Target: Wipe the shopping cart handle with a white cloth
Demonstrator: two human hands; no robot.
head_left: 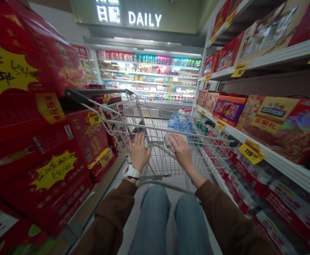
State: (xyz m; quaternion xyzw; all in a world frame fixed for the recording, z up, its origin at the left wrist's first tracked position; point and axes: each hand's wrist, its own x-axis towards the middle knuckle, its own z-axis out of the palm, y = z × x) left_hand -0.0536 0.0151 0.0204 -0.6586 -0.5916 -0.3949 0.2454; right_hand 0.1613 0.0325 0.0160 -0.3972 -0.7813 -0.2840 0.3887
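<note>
A wire shopping cart (168, 124) stands in front of my knees, its side facing me and its dark handle bar (96, 92) at the left. My left hand (139, 152), with a white watch on the wrist, rests against the near wire side, fingers stretched out and nothing visible in them. To its right, my right hand (181, 150) has its fingers bent over a crumpled white cloth or tissue (168, 141) at the cart's wires. Part of that white piece is hidden under the fingers.
Red gift boxes (24, 148) are stacked close on the left. At the right, a white shelf (285, 159) holds more gift boxes, with packs of bottles below. Blue water bottles (180, 124) stand beyond the cart. Further back is a lit refrigerated case (149, 76).
</note>
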